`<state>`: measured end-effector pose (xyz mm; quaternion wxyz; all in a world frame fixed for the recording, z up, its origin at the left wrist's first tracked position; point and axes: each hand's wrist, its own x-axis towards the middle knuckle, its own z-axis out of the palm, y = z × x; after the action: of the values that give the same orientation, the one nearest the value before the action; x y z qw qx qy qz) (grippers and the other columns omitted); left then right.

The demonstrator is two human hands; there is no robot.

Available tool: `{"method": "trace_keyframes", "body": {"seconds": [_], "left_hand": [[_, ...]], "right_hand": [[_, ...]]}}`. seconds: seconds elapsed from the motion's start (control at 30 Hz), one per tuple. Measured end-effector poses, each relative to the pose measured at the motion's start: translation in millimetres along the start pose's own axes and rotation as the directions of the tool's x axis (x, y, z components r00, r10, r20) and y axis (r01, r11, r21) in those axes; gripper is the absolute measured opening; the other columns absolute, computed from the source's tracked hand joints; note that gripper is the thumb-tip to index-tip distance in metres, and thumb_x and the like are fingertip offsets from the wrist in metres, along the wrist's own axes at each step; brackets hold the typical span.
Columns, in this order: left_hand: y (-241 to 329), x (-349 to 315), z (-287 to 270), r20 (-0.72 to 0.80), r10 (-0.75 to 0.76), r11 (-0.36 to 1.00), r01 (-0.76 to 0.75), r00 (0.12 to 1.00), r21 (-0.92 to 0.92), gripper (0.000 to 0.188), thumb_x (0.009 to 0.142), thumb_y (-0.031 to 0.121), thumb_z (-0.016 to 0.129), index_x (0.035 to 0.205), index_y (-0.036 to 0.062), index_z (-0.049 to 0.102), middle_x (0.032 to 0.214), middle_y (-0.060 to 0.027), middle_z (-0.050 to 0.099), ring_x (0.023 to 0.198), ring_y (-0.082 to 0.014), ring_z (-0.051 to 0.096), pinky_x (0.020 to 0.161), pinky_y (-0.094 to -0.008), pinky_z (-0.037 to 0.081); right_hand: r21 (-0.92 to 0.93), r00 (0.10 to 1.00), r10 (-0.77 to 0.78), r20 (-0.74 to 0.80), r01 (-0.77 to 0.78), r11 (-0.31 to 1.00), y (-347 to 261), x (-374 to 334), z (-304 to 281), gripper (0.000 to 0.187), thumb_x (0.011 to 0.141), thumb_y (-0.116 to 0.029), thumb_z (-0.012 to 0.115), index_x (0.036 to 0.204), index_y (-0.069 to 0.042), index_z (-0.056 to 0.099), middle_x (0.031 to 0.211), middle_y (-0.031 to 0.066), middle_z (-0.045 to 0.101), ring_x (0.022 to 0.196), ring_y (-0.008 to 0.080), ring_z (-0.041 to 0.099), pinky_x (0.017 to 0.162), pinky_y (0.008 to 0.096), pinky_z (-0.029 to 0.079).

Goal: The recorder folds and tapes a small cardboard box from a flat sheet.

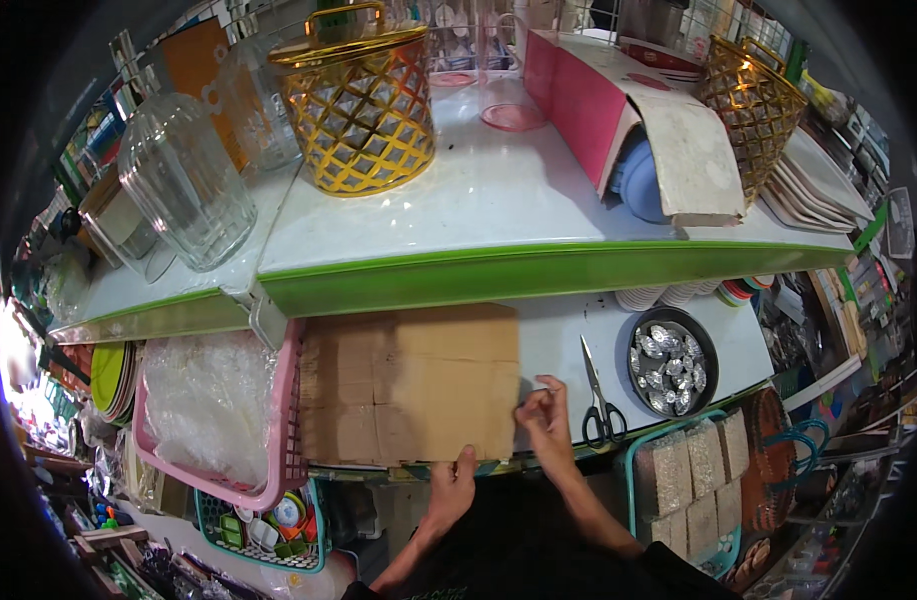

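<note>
A flat piece of brown cardboard (449, 370) with creases lies on the white lower shelf in front of me. My left hand (452, 492) is closed at its near edge, the thumb on top and the other fingers mostly hidden. Just off the cardboard's right edge is my right hand (547, 425), its fingers half bent and apart, with nothing visible in them. Black-handled scissors (601, 410) rest to the right of that hand, blades pointing away. Beyond them stands a dark round pan (714, 365) holding several shiny silver pieces.
Above the work area runs a shelf with a green edge (539, 272), bearing glass bottles (184, 180), a gold lattice basket (364, 125) and a pink box (579, 100). A pink basket (291, 420) of clear plastic stands left; a teal basket (634, 500) of wrapped blocks is at lower right.
</note>
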<state>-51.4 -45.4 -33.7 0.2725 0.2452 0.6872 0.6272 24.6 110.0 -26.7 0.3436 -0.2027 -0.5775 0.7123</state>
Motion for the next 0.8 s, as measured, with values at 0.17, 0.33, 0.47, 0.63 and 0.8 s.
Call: {"method": "trace_keyframes", "body": {"seconds": [0.17,0.33,0.47,0.63,0.8], "left_hand": [[16,15,7,0.168,0.341,0.903,-0.372,0.925,0.217,0.022,0.099,0.017,0.054,0.107,-0.0018,0.061,0.099,-0.0178,0.066,0.098,-0.0346,0.062,0.086,-0.0426,0.046],[-18,39,6,0.34,0.008,0.985,-0.066,0.94,0.16,0.027,0.099,0.017,0.053,0.117,-0.0028,0.058,0.116,-0.0208,0.062,0.114,-0.0375,0.057,0.097,-0.0429,0.043],[-24,50,11,0.311,0.181,0.966,-0.227,0.933,0.121,0.028,0.099,0.016,0.054,0.119,-0.0035,0.056,0.122,-0.0215,0.059,0.114,-0.0378,0.056,0.099,-0.0423,0.042],[-14,58,15,0.22,0.205,0.974,-0.221,0.954,0.049,0.027,0.1,0.014,0.052,0.121,-0.0031,0.054,0.113,-0.0156,0.06,0.104,-0.0261,0.059,0.094,-0.0361,0.044],[-15,67,23,-0.035,0.205,0.971,-0.208,0.978,-0.118,0.021,0.104,0.015,0.046,0.118,-0.0004,0.048,0.108,-0.0073,0.057,0.098,-0.0116,0.051,0.087,-0.0287,0.042]], "right_hand": [[-0.141,0.922,-0.107,-0.373,0.058,0.988,-20,12,-43,0.057,0.097,-0.01,0.058,0.147,-0.009,0.031,0.127,0.009,0.051,0.116,0.015,0.048,0.102,0.0318,0.04],[0.082,0.921,-0.028,-0.389,0.065,0.994,-32,12,-68,0.036,0.1,-0.014,0.056,0.133,-0.006,0.046,0.121,0.0051,0.056,0.105,0.0097,0.053,0.087,0.0243,0.043],[0.088,0.914,-0.066,-0.399,0.11,0.99,-22,8,-84,0.023,0.1,-0.016,0.057,0.119,-0.004,0.053,0.101,-0.0008,0.06,0.088,0.004,0.052,0.076,0.0211,0.041],[-0.033,0.929,-0.106,-0.354,0.101,0.994,-8,2,-99,0.021,0.098,-0.017,0.061,0.111,-0.002,0.057,0.094,-0.0011,0.061,0.086,0.0051,0.054,0.078,0.0225,0.042],[-0.178,0.94,-0.159,-0.301,0.108,0.978,-24,5,-79,0.022,0.096,-0.015,0.065,0.111,-0.001,0.057,0.096,0.0011,0.063,0.089,0.0073,0.055,0.082,0.0237,0.042]]}}
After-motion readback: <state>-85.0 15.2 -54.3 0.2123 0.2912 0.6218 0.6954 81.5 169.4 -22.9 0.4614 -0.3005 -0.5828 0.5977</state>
